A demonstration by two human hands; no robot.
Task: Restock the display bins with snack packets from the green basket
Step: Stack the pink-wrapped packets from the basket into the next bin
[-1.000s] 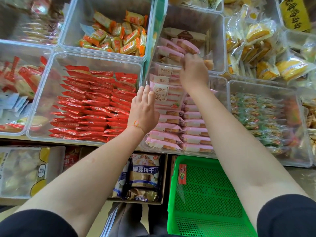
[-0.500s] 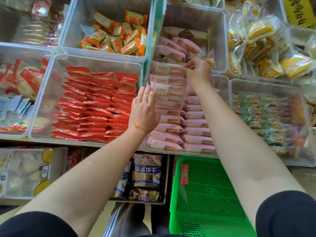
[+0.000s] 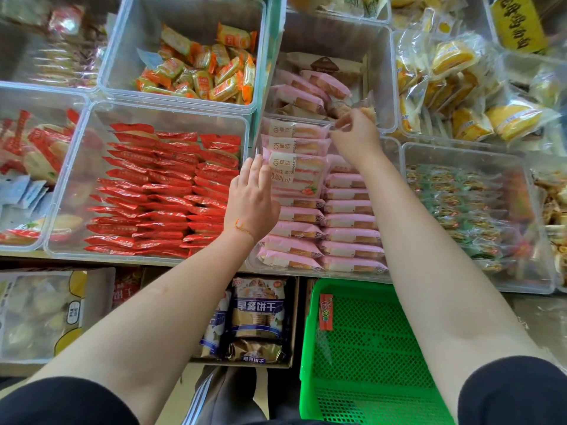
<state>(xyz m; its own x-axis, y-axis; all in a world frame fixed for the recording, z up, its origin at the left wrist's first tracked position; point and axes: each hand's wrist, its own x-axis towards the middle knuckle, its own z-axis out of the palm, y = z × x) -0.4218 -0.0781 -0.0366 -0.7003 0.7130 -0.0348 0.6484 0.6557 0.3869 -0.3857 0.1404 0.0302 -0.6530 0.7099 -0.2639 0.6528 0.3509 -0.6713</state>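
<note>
Far left, a clear rigid plastic bin (image 3: 18, 167) holds mixed red and pale packets, loosely heaped. Next, a clear bin (image 3: 147, 111) carries glossy red foil packets (image 3: 159, 194) in tight overlapping rows, filling it nearly wall to wall. Behind it, another clear bin (image 3: 184, 13) holds crinkled orange packets (image 3: 202, 72) in a loose pile, with bare floor showing toward its rear.

The left hand (image 3: 250, 204) rests against the left edge of the upright pink snack packets (image 3: 296, 170) in the centre bin (image 3: 306, 276); its fingers are straight and together, pressing the stack. The pink packets are matte, flat and rectangular, laid in two close columns that reach the near wall.

The right hand (image 3: 356, 134) sits at the far end of that bin, fingers pinching the thin sealed edge of a clear packet (image 3: 365, 107) at the rim of the bin behind.

Right of centre, a clear bin (image 3: 460, 148) holds green-printed packets (image 3: 460, 204). Yellow cakes in clear film (image 3: 454, 56) crowd the bins beyond.

Below the display surface, the green basket (image 3: 368, 348), rigid plastic mesh, stands just under the centre bin with its floor bare.
</note>
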